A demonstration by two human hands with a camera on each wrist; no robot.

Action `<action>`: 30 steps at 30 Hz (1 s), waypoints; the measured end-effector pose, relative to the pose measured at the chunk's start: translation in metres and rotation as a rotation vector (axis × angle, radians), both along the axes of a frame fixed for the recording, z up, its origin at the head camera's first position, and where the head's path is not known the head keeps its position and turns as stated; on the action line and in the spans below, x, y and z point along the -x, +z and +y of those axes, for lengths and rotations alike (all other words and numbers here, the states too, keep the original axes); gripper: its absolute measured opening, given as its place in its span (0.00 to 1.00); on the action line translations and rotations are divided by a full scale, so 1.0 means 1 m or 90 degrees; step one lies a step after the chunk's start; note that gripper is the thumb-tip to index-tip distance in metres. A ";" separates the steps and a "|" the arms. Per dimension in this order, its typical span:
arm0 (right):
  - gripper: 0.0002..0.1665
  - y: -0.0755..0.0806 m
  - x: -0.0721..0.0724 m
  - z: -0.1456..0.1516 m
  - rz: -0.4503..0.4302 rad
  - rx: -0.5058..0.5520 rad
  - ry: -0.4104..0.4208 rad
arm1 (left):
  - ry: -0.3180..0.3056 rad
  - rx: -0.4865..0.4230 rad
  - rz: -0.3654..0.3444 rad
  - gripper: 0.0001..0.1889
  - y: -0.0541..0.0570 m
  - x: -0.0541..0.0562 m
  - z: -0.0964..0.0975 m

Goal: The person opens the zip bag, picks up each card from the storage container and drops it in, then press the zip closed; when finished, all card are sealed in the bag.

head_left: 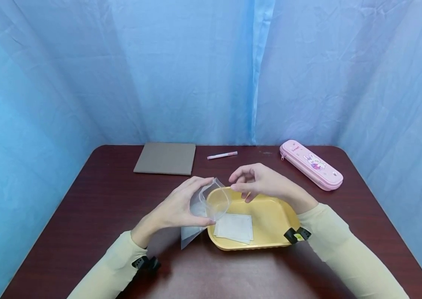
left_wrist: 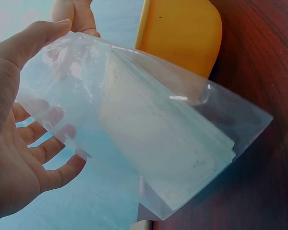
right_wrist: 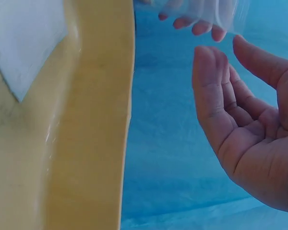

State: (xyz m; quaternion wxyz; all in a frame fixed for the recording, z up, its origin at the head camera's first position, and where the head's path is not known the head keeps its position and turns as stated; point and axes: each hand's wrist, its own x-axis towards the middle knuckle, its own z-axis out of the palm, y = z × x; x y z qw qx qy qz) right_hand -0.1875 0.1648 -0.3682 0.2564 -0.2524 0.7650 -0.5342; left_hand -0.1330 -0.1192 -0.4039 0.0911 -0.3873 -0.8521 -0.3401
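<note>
Head view: left hand grips 1 clear bag, mouth gaping over yellow tray's left end; right hand loosely bent. Left wrist: white sheets inside bag. Right wrist: right fingertips just beside bag.

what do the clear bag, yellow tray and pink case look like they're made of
Clear bag: glossy plastic film, judging by the glints and the pale sheets showing through. Yellow tray: probably smooth molded plastic; its curved inner wall catches a soft sheen. Pink case: satin-looking with a printed top, its rounded shape suggesting a molded shell; plastic or coated fabric, I cannot tell.
</note>
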 end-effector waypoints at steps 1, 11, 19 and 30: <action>0.17 -0.002 0.001 0.001 0.009 -0.009 0.013 | -0.001 -0.002 0.000 0.52 -0.001 0.000 -0.001; 0.18 -0.026 0.009 0.003 0.073 -0.100 0.164 | -0.002 -0.006 0.005 0.52 -0.007 0.000 -0.003; 0.16 -0.033 0.015 -0.006 0.132 -0.139 0.248 | -0.002 -0.009 -0.001 0.52 -0.008 0.000 -0.004; 0.22 -0.059 0.016 -0.017 0.080 -0.196 0.278 | -0.001 -0.007 -0.016 0.52 -0.009 0.001 -0.003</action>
